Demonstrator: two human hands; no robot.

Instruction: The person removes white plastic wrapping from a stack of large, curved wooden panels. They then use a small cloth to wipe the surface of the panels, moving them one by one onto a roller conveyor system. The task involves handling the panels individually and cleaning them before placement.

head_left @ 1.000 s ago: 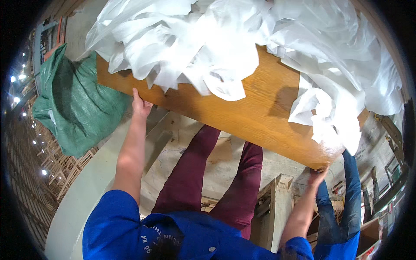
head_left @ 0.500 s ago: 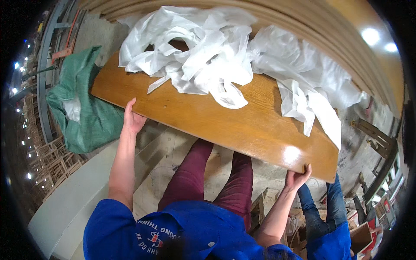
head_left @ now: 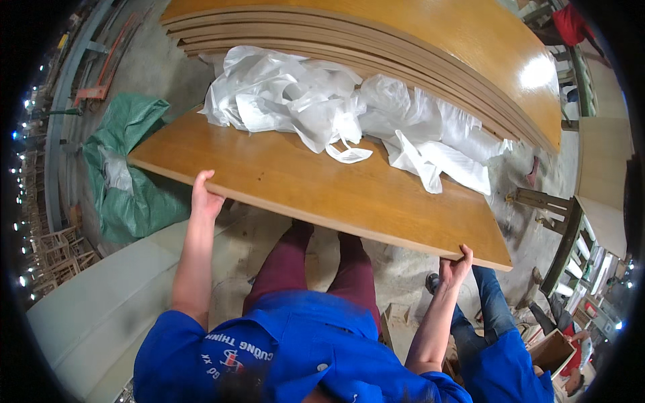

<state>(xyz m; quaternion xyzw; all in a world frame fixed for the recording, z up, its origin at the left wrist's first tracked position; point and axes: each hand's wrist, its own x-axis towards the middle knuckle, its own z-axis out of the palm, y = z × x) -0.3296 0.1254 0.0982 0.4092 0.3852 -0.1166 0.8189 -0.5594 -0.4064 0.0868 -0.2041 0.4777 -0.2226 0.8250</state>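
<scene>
Across the centre, a long brown wooden board [head_left: 322, 178] is held by its near edge.

Nearest, at 6 o'clock, are the person's blue shirt [head_left: 282, 342] and maroon trousers [head_left: 282, 265]. The left hand [head_left: 207, 196], at 9 o'clock, has its grip closed on the board's near edge, thumb on top; the right hand [head_left: 456, 267], at 4 o'clock, grips the same edge. Just beyond the right hand, towards 4 o'clock, is a co-worker's leg in jeans [head_left: 490, 299]. Crumpled white wrap [head_left: 289, 101] lies loose over the board's far side, at 12 o'clock. Beside the board's left end, at 9 o'clock, slumps a green sack [head_left: 131, 181]. Farther, from 12 to 1 o'clock, stands a stack of similar boards [head_left: 403, 23]. As far as shows, the near edge is taken up, the board is apart from the stack's top and the wrap is not cleared from it; any support under the far edge is hidden.
</scene>
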